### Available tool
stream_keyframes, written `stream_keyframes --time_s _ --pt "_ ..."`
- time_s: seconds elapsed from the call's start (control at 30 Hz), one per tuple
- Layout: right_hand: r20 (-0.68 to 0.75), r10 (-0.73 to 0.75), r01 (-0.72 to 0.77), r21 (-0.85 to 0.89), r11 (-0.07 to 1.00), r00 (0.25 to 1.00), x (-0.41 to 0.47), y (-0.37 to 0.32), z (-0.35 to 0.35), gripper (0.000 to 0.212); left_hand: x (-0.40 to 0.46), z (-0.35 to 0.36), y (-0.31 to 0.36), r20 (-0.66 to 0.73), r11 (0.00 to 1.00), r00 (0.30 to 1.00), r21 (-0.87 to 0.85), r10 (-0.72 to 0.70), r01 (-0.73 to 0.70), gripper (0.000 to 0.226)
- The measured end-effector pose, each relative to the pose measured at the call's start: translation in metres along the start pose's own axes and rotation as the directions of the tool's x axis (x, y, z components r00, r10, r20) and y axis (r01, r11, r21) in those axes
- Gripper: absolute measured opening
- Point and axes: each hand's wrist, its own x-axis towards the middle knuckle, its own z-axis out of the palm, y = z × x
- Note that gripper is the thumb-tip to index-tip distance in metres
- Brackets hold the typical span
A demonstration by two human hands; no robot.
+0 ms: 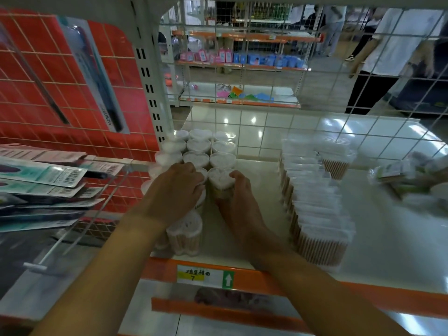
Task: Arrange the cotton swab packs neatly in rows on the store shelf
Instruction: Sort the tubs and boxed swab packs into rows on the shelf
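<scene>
Right hand (236,197) grips a heart-shaped cotton swab tub (221,181); left hand (178,187) curls over the neighbouring tubs (196,160). At six o'clock, a shelf tag (204,276) reads "7".

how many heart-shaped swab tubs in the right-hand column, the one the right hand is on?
4: three behind, at the back, next and third, plus the front tub gripped by the right hand. None looks hidden in that column.

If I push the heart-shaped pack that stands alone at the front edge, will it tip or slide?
The lone heart-shaped pack looks taller than wide, so a high push may tip it. The shelf looks glossy, so a low push probably slides it. It holds only swabs, so it is likely light.
</scene>
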Motion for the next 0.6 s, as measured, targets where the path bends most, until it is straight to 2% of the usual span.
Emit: stream_keyframes --time_s 0.3,0.4,0.6 --pt "0.021 0.017 -0.016 -0.028 0.999 1.0 0.002 -0.004 0.0 0.067 0.002 0.004 -0.008 0.033 0.999 0.999 0.052 -0.01 0.008 0.049" --pt "0.044 0.026 -0.022 -0.092 0.996 0.999 0.001 -0.007 -0.005 0.068 0.006 0.005 -0.009 -0.001 0.997 1.0 0.075 0.011 -0.011 0.05" --pt "0.036 -0.096 0.103 -0.291 0.951 0.995 -0.009 -0.021 -0.021 0.063 0.008 -0.001 0.01 -0.011 0.997 1.0 0.077 0.003 -0.002 0.038"
